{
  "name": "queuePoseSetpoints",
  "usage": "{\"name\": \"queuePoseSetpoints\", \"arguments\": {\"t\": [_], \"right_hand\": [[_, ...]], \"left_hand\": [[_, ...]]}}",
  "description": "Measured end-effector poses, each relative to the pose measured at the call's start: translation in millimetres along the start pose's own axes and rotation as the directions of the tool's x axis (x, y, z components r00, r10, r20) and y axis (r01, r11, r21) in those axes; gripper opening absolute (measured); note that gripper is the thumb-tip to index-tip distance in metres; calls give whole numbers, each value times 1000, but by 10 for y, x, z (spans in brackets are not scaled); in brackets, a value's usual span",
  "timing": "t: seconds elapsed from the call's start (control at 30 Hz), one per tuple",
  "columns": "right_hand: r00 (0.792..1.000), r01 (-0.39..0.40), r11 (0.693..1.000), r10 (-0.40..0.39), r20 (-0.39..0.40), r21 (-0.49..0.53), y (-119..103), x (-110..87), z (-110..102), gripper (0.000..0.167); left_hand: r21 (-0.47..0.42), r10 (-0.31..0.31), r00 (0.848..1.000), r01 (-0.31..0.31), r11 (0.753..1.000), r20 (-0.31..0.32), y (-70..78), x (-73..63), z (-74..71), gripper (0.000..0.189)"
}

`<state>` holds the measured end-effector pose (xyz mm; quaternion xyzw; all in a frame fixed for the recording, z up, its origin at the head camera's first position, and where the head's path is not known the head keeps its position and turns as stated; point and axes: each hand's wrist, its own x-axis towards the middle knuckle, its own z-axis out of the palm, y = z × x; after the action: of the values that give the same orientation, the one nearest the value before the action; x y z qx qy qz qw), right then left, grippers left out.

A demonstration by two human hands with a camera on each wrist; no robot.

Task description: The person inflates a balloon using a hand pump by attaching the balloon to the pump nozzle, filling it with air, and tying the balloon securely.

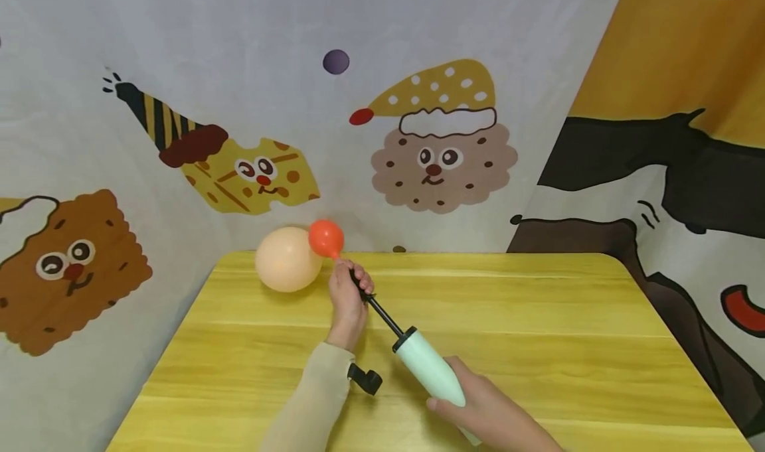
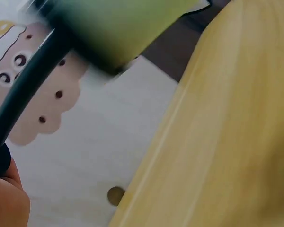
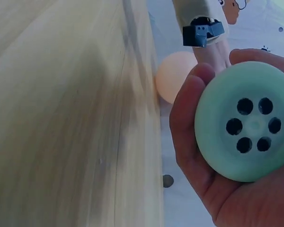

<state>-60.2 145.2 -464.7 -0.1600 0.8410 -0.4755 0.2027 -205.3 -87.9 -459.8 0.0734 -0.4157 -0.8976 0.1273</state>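
A mint-green hand balloon pump [image 1: 427,366] slants above the table, its black rod [image 1: 386,316] drawn out of the body. My left hand [image 1: 346,293] grips the black end of the pump, fingers curled round it. A small, partly inflated red balloon [image 1: 326,238] sticks up from that hand, its neck hidden at the fingers. Around the pump's green body wraps my right hand [image 1: 487,402]; the right wrist view shows the fingers about the pump's round holed end [image 3: 248,120]. In the left wrist view, only a bit of the left hand [image 2: 9,201] shows, beside the rod.
A larger peach balloon [image 1: 287,261] rests at the far left of the wooden table [image 1: 538,332], just behind and left of the red one. A patterned cloth [image 1: 442,34] hangs behind the table. A black wrist mount [image 1: 366,379] sits on the left sleeve.
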Motion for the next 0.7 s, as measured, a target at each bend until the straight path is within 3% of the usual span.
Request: {"name": "queuePoseSetpoints", "arguments": {"t": [0.2, 0.4, 0.7], "right_hand": [[999, 53, 996, -53, -5, 68, -72, 232, 6, 67], [999, 54, 994, -54, -1, 92, -100, 369, 16, 69], [1000, 11, 989, -11, -4, 150, -41, 343, 174, 72]], "left_hand": [[9, -33, 997, 33, 999, 68, -132, -166, 65, 37], [40, -58, 997, 55, 998, 60, -214, -274, 64, 39], [43, -26, 999, 25, 999, 35, -175, -220, -57, 40]]}}
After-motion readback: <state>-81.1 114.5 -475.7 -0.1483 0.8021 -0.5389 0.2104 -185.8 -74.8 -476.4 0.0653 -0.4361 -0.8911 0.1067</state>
